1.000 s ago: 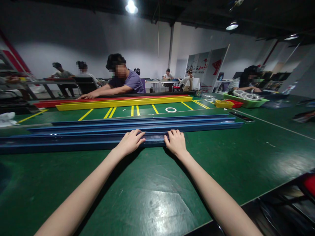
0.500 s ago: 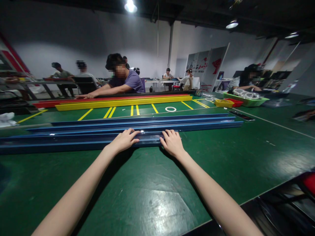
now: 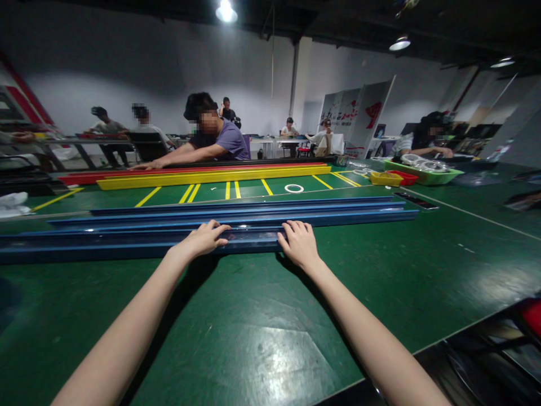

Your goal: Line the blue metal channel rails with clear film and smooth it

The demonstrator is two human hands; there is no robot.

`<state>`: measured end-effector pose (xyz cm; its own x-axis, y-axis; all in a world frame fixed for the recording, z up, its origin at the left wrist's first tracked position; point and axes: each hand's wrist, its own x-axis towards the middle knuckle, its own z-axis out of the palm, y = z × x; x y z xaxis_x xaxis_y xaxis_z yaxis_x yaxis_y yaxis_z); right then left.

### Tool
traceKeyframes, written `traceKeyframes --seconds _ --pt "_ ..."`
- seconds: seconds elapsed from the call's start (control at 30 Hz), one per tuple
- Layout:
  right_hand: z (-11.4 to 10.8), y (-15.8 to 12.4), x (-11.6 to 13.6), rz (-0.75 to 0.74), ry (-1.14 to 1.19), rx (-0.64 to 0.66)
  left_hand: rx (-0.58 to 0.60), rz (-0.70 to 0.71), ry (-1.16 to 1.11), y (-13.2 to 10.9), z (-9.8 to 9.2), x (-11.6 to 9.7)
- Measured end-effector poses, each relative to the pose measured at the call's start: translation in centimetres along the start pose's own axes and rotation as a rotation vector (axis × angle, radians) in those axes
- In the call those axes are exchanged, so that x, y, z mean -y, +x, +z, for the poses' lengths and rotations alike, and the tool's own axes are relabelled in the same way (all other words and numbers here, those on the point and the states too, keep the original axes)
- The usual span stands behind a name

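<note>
The nearest blue channel [image 3: 253,239], a long trough-like strip with raised edges, lies sideways across the green table. My left hand [image 3: 202,238] grips it, fingers over the far edge and thumb toward the near side. Close to the channel's right end, my right hand [image 3: 300,243] holds it in a similar way, covering that end. A short stretch of the trough shows between the two hands. Just behind, more blue channel lengths [image 3: 338,217] lie parallel and reach further right.
Beyond are a yellow strip [image 3: 211,177] and a red strip [image 3: 84,179], with a co-worker [image 3: 230,138] leaning over them. A white ring [image 3: 293,188] lies by yellow tape lines. To the right are a phone [image 3: 416,201], a yellow tray [image 3: 385,179] and a green basket [image 3: 439,176].
My left hand has slid a little left along the nearest blue channel. My right hand has shifted slightly right, widening the gap between them. The channels look unmoved.
</note>
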<state>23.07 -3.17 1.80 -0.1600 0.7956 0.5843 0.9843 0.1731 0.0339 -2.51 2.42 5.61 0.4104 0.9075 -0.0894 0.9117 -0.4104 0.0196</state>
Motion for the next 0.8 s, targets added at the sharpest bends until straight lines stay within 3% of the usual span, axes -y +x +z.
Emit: traceKeyframes --seconds 0.13,0.3,0.5,0.67,0.8 --pt "0.0 0.1 -0.5 0.073 -0.018 0.027 0.014 -0.032 0.011 -0.1 -0.2 0.7" --pt "0.4 -0.2 -0.1 0.038 -0.017 0.067 0.036 -0.045 0.013 0.0 -0.4 1.9" --pt "0.0 0.1 -0.2 0.055 0.032 0.046 0.045 -0.030 0.058 0.1 -0.5 1.7" --pt "-0.2 0.9 -3.1 0.301 0.181 -0.055 -0.113 0.044 0.026 0.3 -0.5 0.3" --pt "1.0 0.9 -6.5 0.508 0.454 -0.102 -0.295 0.164 -0.037 0.1 -0.4 -2.6"
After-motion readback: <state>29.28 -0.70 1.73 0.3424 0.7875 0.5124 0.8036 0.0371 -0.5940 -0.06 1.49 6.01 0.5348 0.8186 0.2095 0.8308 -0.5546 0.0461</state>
